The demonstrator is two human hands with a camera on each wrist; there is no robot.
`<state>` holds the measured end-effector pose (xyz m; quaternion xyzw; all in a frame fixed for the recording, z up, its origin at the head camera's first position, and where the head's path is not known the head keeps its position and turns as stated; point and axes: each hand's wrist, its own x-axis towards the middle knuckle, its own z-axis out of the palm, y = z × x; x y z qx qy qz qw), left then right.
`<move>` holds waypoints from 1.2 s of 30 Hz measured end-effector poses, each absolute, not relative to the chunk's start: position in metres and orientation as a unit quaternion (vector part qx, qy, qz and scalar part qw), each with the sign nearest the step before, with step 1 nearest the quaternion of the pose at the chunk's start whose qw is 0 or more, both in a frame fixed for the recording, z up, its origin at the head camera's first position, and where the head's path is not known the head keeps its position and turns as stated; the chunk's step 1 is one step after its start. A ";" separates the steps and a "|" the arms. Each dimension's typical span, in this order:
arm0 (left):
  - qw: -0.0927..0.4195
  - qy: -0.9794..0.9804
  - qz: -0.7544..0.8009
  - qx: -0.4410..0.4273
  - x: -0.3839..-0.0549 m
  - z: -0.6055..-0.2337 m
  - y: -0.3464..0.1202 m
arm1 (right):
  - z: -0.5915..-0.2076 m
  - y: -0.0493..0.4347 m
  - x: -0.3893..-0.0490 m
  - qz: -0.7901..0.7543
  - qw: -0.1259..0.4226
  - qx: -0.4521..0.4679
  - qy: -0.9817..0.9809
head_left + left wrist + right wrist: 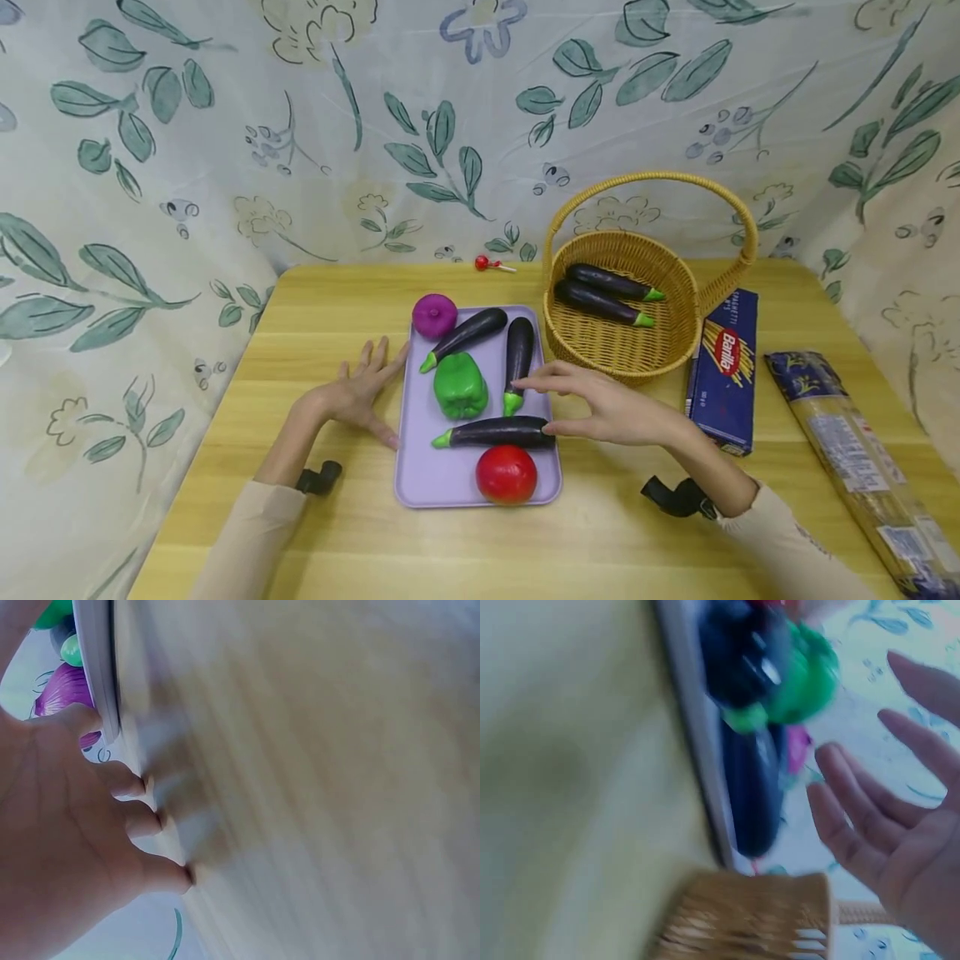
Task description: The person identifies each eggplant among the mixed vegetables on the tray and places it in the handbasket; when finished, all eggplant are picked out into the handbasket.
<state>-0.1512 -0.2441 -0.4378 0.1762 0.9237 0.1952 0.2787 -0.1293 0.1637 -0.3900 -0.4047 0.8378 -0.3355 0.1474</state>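
Note:
My left hand (pixel 357 393) rests on the table with fingers spread, its thumb and forefinger right at the left rim of a lilac tray (pixel 420 492). Over the tray's right side reaches my right hand (pixel 600 404), fingers loosely extended and holding nothing. Nearest to it are an upright-lying eggplant (pixel 519 354) and a crosswise eggplant (pixel 498 432), whose thick end is by the thumb. A third eggplant (pixel 480 327) lies slanted at the back. Around them in the tray are a green bell pepper (pixel 460 387), a red tomato (pixel 507 475) and a purple onion (pixel 434 317) at the far left corner.
Behind the right hand stands a wicker basket (pixel 622 362) with a tall handle, holding two eggplants (pixel 596 302). A blue spaghetti box (pixel 723 375) lies beside it, and a long pasta bag (pixel 847 450) farther right. A red lollipop (pixel 482 263) lies at the table's back edge.

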 end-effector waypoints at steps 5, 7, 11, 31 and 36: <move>0.281 0.923 0.197 0.172 -0.152 -0.438 -0.245 | -0.409 0.158 -0.116 -0.353 0.152 -0.395 0.835; 0.280 0.923 0.200 0.172 -0.151 -0.438 -0.246 | -0.413 0.156 -0.113 -0.365 0.158 -0.384 0.834; 0.281 0.923 0.200 0.171 -0.151 -0.438 -0.246 | -0.420 0.154 -0.109 -0.389 0.180 -0.364 0.827; 0.282 0.922 0.200 0.175 -0.152 -0.437 -0.243 | -0.431 0.147 -0.107 -0.371 0.162 -0.347 0.846; 0.282 0.922 0.200 0.174 -0.152 -0.436 -0.243 | -0.433 0.145 -0.110 -0.369 0.158 -0.351 0.846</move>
